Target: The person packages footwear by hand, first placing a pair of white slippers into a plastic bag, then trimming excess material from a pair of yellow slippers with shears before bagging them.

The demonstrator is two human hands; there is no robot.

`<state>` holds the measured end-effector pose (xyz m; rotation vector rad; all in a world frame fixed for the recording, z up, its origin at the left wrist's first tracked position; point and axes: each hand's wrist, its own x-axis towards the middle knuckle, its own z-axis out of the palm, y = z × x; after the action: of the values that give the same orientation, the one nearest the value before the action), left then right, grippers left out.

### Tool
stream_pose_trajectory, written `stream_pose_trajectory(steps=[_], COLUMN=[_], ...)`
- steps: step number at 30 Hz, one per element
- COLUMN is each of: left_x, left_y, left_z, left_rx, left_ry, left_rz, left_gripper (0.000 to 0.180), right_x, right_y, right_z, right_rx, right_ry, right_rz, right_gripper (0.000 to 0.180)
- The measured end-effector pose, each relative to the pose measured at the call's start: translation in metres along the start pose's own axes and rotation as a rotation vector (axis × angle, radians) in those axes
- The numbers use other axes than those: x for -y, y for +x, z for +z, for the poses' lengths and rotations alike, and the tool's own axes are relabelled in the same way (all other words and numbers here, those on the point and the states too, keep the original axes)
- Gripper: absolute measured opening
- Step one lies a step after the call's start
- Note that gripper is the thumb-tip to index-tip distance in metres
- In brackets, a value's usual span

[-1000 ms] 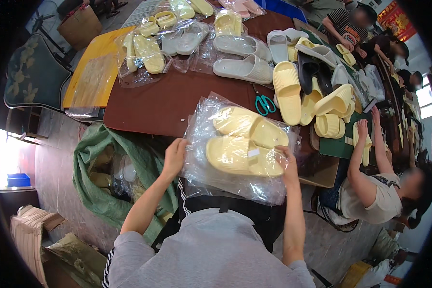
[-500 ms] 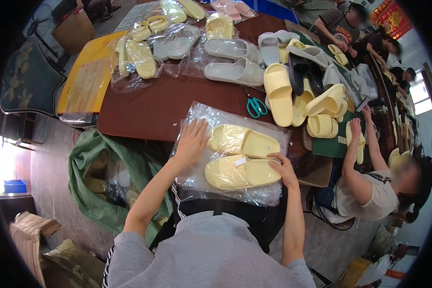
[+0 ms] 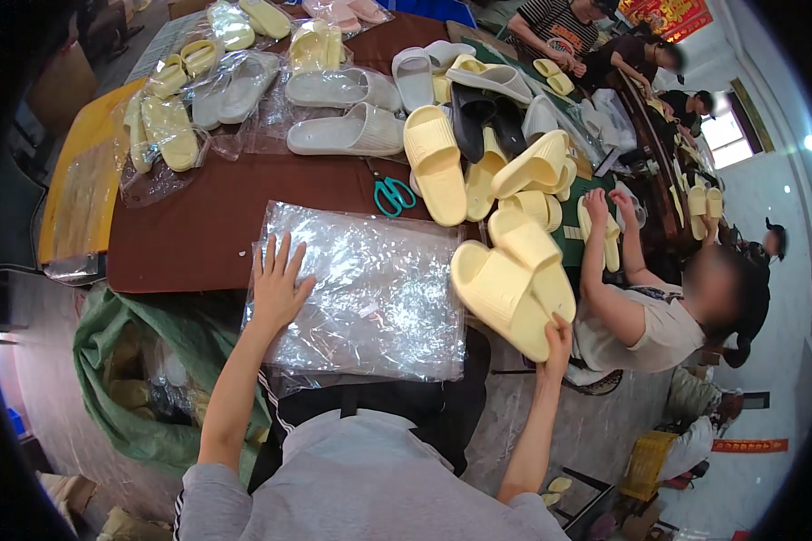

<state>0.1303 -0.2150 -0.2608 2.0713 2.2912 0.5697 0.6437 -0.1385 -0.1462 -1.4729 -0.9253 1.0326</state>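
Head view: right hand [image 3: 558,341] fingers grip yellow slippers [image 3: 512,275]; left hand [image 3: 278,284] flat on plastic bag [image 3: 370,293].

- The pair of slippers [image 3: 512,281] in the right hand [image 3: 558,335] is pale butter yellow with fine ribbing on the soles.
- The plastic bag [image 3: 370,293] under the left hand [image 3: 277,287] is clear, glinting with white creases.
- The table [image 3: 216,221] is dark reddish brown.
- The scissors [image 3: 390,194] have teal handles.
- The loose slippers [image 3: 433,162] beyond are the same pale yellow; one slipper [image 3: 471,122] is black.
- The two slides [image 3: 347,133] farther back are off-white, ribbed across the strap.
- The bagged slippers [image 3: 167,131] at the left are yellow-green.
- The sack [image 3: 144,361] beside the table is green.
- The sheet [image 3: 81,180] at the table's left end is orange-yellow.
- The person's sleeves are grey with black-and-white stripes.
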Motion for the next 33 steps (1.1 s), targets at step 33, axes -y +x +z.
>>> stream_pose_trajectory(steps=[33], left_x=[-0.005], left_y=[0.013], left_z=[0.001], left_rx=[0.011], left_ry=[0.026], left_rz=[-0.042], left_gripper=[0.061], right_x=[-0.091], right_y=[0.006], right_z=[0.252], right_rx=[0.758], right_ry=[-1.087], right_rz=[-0.905], right_gripper=[0.065])
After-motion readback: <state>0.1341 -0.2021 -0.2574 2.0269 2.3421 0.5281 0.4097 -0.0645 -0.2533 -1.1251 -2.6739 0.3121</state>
